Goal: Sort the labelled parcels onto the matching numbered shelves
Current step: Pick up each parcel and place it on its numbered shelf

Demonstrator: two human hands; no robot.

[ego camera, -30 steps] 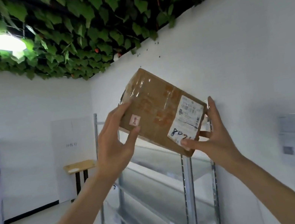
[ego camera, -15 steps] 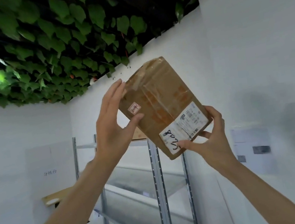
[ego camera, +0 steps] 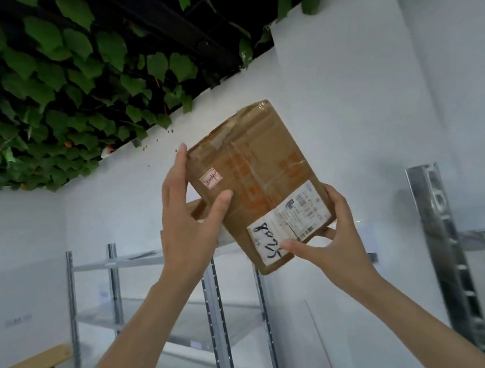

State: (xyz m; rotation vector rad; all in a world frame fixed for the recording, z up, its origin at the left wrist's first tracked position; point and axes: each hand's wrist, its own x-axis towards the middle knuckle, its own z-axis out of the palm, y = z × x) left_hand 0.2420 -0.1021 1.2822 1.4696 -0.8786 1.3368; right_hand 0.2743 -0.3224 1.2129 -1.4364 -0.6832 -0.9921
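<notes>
Holding the cardboard parcel (ego camera: 258, 181) up w/ both hands, above the metal shelving (ego camera: 212, 301): left hand (ego camera: 188, 221) grips its side, right hand (ego camera: 331, 242) pinches the shipping label (ego camera: 286, 224) corner. Read the handwritten no. first, then keep it level going onto the matching shelf.

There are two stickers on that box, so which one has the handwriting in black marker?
The large white shipping label at the parcel's lower end, under the right hand's thumb. The small sticker near the left hand has red markings.

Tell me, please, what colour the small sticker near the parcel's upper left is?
White with red markings, on the small sticker, in the head view.
</notes>
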